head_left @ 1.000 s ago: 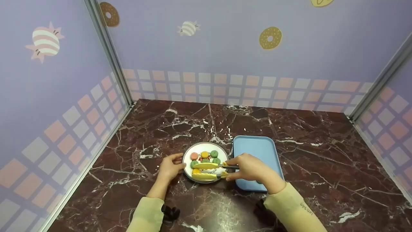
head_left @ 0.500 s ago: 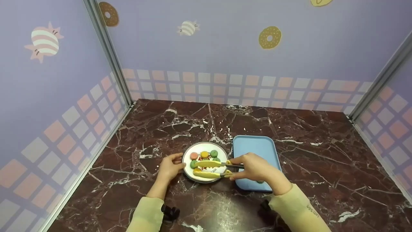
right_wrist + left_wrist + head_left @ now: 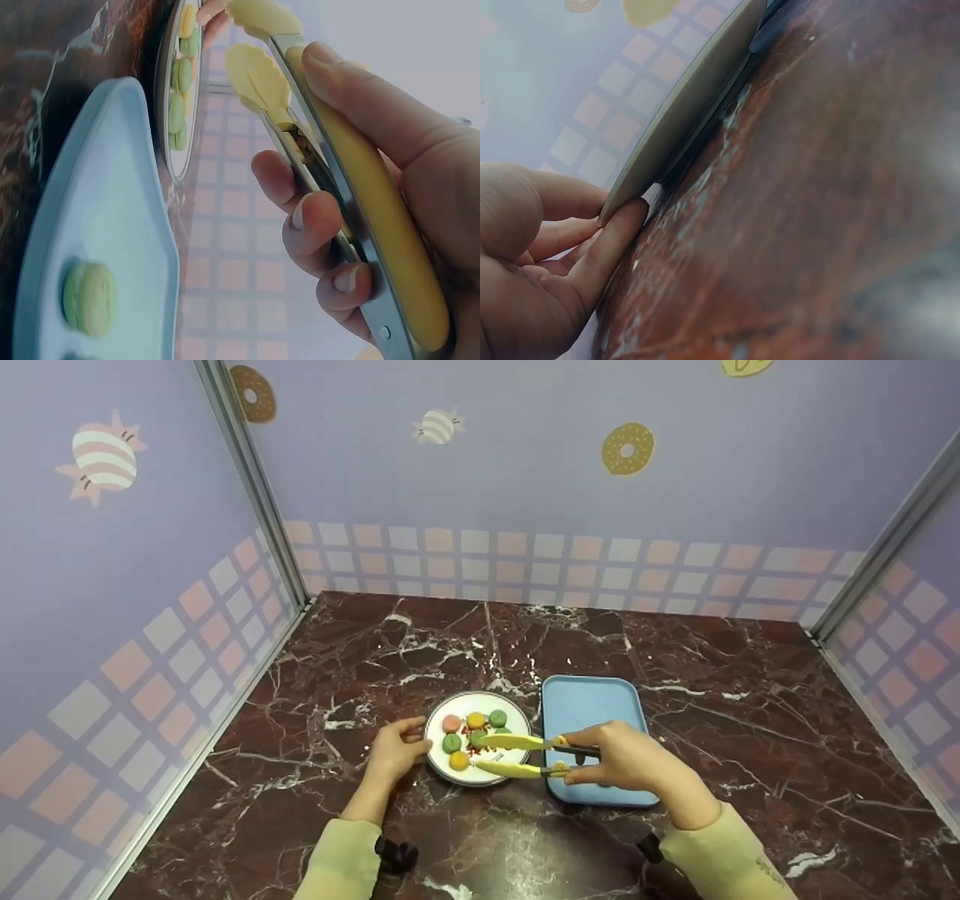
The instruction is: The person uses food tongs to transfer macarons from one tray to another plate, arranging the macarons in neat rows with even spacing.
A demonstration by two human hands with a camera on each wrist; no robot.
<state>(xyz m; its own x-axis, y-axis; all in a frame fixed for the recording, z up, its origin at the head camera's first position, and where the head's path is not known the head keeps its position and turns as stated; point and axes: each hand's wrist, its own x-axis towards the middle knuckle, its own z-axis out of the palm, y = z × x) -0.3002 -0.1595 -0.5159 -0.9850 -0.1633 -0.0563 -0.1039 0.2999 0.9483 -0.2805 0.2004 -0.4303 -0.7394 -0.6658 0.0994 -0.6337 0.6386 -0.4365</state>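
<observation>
My left hand (image 3: 396, 746) pinches the left rim of a round white plate (image 3: 459, 706), thumb below and fingers above in the left wrist view. Several macarons lie on it: a pink one (image 3: 451, 724), two yellow ones, among them the front one (image 3: 459, 761), and several green ones. My right hand (image 3: 626, 765) grips yellow-tipped kitchen tongs (image 3: 367, 195), thumb on one handle and fingers curled round the other. Their scalloped tips stand apart with nothing between them, over the plate's right part in the head view. A green macaron (image 3: 90, 298) sits on a blue tray (image 3: 592, 697).
The tray lies just right of the plate, partly under my right hand in the head view. A dark red marbled table (image 3: 360, 660) with small white specks behind the plate carries both. Patterned panels (image 3: 525, 472) stand at the back and on both sides.
My right hand and the tongs have moved right, away from the front yellow macaron, which is now uncovered on the plate. The left hand and plate have stayed in place.
</observation>
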